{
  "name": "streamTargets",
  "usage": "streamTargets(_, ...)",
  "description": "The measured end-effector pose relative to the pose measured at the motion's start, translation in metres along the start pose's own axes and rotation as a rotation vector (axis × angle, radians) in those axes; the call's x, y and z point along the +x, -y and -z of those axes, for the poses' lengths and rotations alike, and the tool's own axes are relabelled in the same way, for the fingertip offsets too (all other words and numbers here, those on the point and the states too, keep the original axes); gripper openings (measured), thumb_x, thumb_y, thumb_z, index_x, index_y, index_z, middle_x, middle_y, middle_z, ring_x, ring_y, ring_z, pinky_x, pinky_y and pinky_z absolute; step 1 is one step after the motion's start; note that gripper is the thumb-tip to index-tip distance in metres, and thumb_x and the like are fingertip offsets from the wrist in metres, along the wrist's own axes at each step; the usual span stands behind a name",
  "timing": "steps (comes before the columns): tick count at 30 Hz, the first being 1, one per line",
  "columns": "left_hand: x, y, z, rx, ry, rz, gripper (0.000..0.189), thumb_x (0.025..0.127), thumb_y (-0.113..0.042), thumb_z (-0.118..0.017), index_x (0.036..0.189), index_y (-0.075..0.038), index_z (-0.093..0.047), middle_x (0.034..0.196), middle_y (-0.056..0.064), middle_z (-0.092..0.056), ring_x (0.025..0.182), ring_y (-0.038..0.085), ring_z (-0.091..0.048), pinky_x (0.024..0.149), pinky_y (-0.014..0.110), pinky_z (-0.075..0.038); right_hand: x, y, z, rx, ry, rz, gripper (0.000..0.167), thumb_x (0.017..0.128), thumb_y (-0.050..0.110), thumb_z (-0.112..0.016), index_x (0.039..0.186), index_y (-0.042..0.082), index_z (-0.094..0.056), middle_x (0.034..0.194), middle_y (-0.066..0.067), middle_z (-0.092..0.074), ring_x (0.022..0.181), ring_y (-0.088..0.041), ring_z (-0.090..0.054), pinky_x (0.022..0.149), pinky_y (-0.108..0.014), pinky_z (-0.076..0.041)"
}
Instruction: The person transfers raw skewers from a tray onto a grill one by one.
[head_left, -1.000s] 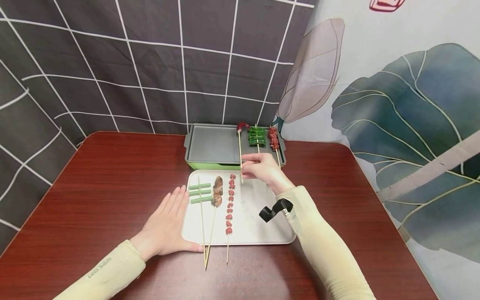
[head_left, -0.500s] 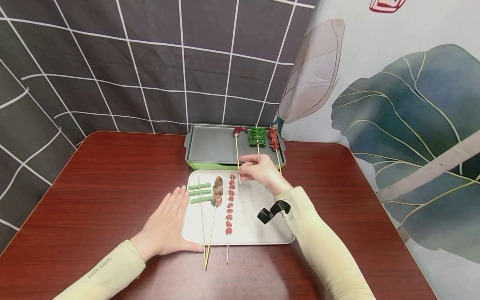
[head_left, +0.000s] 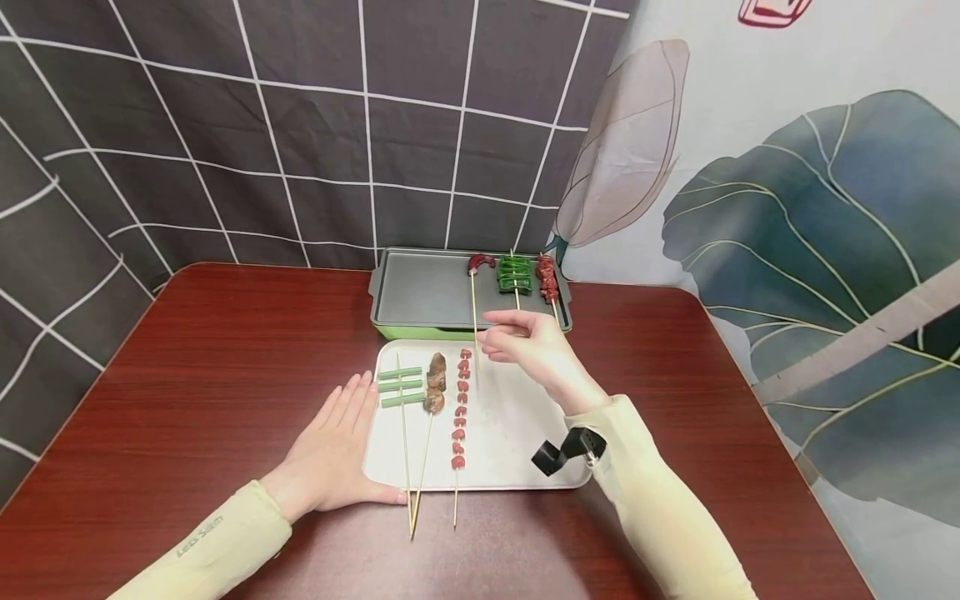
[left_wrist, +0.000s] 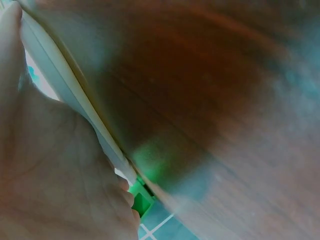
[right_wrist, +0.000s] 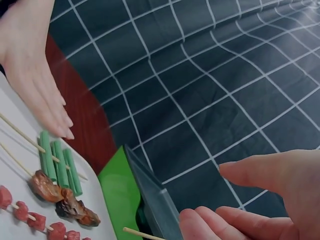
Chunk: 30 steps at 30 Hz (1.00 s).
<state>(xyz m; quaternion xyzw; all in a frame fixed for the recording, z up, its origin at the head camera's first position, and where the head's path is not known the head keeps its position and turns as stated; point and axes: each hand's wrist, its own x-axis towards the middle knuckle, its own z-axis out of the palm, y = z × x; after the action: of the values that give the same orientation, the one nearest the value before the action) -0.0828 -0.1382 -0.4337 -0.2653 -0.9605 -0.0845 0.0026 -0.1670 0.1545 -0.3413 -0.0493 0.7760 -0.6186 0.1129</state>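
Head view, far left: we see the grid cloth (head_left: 300, 125) hanging behind the red-brown table (head_left: 240, 367). A pale sleeve (head_left: 210, 533) leads in to the left hand (head_left: 330, 450), which is released and flat, its fingers straight along the left edge of the white tray (head_left: 510, 454), the thumb reaching along the near edge toward two sticks. In the left wrist view we find the palm beside the tray's rim; the table there is blurred.

Moving right over the tray, we come to the green skewer (head_left: 400, 386), three short rods on one stick, then the brown skewer (head_left: 435, 383); their sticks meet past the near edge. Next we see the bead skewer (head_left: 461, 410), small red pieces in a row, its stick also jutting over that edge.

Behind the tray stands the grey pan (head_left: 423, 292) on its green base (head_left: 435, 333). Right of its middle lies the curled skewer (head_left: 481, 263), dark red head on the pan, stick running out over the front toward the tray. The right hand (head_left: 532, 343) is at that stick, released, its digits parted; we cannot tell whether a fingertip touches it.

Farther right on the pan we have the pepper skewer (head_left: 514, 273) and the meat skewer (head_left: 547, 277). A black camera (head_left: 567, 451) sits at the right wrist, and the leaf cloth (head_left: 825, 208) fills the far right.
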Motion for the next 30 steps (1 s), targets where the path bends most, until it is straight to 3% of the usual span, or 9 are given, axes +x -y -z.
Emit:
streamTargets(10, 0.000, 0.000, 0.000, -0.014, 0.006, 0.010, 0.144, 0.065, -0.095, -0.057, 0.152, 0.016, -0.028, 0.161, 0.033, -0.020, 0.150, 0.043, -0.019, 0.121, 0.052, -0.018, -0.025, -0.007, 0.003, 0.028, 0.035, 0.026, 0.041, 0.098, 0.010, -0.066, 0.135, -0.007, -0.061, 0.118, -0.021, -0.070, 0.101, -0.031, -0.072, 0.090, -0.037, -0.058)
streamTargets(19, 0.000, 0.003, -0.005, -0.028, -0.036, -0.016, 0.143, 0.065, -0.094, -0.058, 0.151, 0.017, -0.030, 0.159, 0.033, -0.025, 0.149, 0.044, -0.022, 0.121, 0.052, -0.019, -0.046, -0.026, 0.005, 0.077, 0.057, 0.039, 0.041, 0.097, 0.010, -0.069, 0.132, -0.008, -0.062, 0.124, -0.025, -0.066, 0.103, -0.029, -0.071, 0.090, -0.038, -0.057)
streamTargets(30, -0.001, 0.004, -0.008, -0.030, -0.049, -0.020, 0.143, 0.066, -0.096, -0.054, 0.151, 0.017, -0.030, 0.160, 0.033, -0.023, 0.149, 0.044, -0.021, 0.122, 0.050, -0.016, -0.078, -0.046, 0.003, 0.062, 0.140, -0.059, 0.047, 0.097, 0.019, -0.070, 0.134, -0.009, -0.060, 0.117, -0.017, -0.071, 0.107, -0.032, -0.070, 0.094, -0.036, -0.055)
